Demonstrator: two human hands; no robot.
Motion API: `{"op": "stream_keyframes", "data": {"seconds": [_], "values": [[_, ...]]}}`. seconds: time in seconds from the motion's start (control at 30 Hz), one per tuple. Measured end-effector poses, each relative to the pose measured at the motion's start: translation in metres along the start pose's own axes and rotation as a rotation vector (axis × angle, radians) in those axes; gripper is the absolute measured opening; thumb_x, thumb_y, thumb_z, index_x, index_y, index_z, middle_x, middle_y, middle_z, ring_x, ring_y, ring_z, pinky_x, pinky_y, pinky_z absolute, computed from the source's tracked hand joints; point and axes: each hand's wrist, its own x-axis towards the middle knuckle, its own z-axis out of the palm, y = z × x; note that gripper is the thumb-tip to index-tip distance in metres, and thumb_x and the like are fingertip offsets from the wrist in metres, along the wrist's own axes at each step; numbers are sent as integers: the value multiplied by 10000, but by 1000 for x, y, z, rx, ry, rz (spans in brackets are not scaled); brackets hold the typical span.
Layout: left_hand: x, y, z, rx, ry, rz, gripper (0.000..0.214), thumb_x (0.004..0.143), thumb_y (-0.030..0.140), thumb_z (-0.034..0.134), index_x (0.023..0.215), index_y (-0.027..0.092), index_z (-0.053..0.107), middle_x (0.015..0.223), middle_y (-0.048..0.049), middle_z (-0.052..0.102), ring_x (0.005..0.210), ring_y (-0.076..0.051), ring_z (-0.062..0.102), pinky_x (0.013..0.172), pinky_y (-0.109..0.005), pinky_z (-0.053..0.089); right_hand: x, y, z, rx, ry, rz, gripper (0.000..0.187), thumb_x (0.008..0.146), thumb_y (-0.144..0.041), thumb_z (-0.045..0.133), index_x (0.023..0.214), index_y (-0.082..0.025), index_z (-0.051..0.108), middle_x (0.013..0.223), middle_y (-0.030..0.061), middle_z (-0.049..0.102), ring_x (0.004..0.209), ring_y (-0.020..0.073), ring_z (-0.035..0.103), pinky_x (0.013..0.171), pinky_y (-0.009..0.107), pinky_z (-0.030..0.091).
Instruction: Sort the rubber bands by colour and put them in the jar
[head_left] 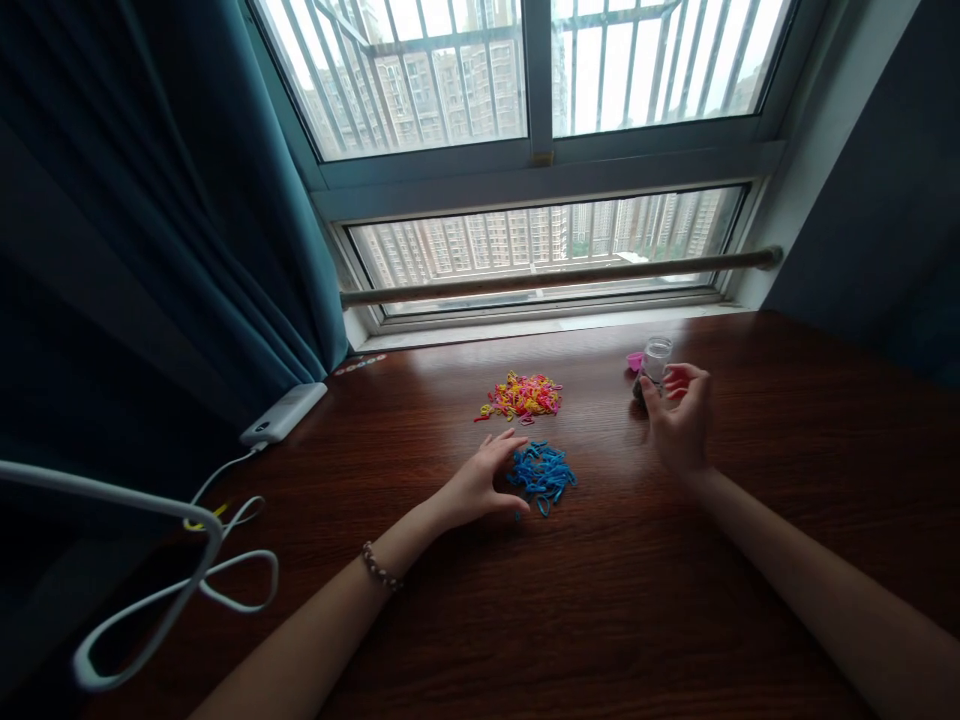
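Observation:
A loose heap of small blue rubber bands (pixel 543 472) lies on the brown wooden table. My left hand (pixel 480 482) is at its left edge, thumb and fingers spread apart, partly around the bands and holding nothing. Behind it lies a second heap of red, yellow and pink rubber bands (pixel 525 396). To the right, my right hand (pixel 682 415) has its thumb and curled fingers on either side of a small clear jar (pixel 658 352), gripping it low down. Something dark shows at the jar's base, partly hidden by my thumb. A pink lid (pixel 635 362) sits just left of the jar.
A white power strip (pixel 285 412) lies at the table's left edge, its white cable (pixel 240 600) looping at the left. A blue curtain (pixel 247 200) hangs on that side. Beyond the table's back edge are a metal rail (pixel 562 280) and a barred window (pixel 420 80).

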Motion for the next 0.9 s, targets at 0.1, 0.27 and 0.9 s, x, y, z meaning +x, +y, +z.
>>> {"op": "stream_keyframes", "data": {"seconds": [0.1,0.27,0.9], "values": [[0,-4,-1,-25,-78,-10,816,565,408,730,1278,218,379,1317,-130,416,1285,-291,250,1054,-521,118,13,39,10,-54,39,-17,678,655,-443,638,1183,-134,346,1174,150,405,1024,252,421,834,388,372],[1,-9,3,-44,-17,10,642,615,411,698,1187,222,477,1237,-84,509,1200,-253,397,1071,-449,151,14,86,26,-19,-200,12,770,650,-439,637,1265,-140,282,1180,156,463,1089,284,413,914,442,327],[12,0,-8,146,-159,-139,564,500,516,720,919,158,600,801,-12,478,686,-135,458,594,-225,369,-15,-35,-26,312,-806,-255,436,674,-229,635,1090,-201,510,955,55,515,878,186,527,775,314,435]]}}
